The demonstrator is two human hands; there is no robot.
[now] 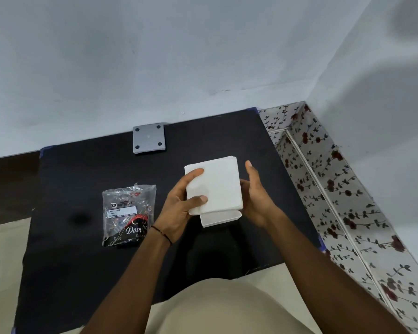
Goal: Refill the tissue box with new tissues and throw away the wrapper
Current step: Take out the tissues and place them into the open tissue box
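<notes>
A white stack of tissues is held above the black mat. My left hand grips its left edge, thumb and a finger lying on top. My right hand supports its right side, fingers partly spread, palm against the stack. Just below the stack a white box shows part of its lower edge; the rest is hidden by the tissues. An empty clear plastic wrapper with black and red print lies flat on the mat to the left of my left hand.
A grey square lid or base with black round feet lies near the wall at the back of the mat. A white wall runs behind. Floral-patterned tiles border the mat on the right. Beige floor shows in front.
</notes>
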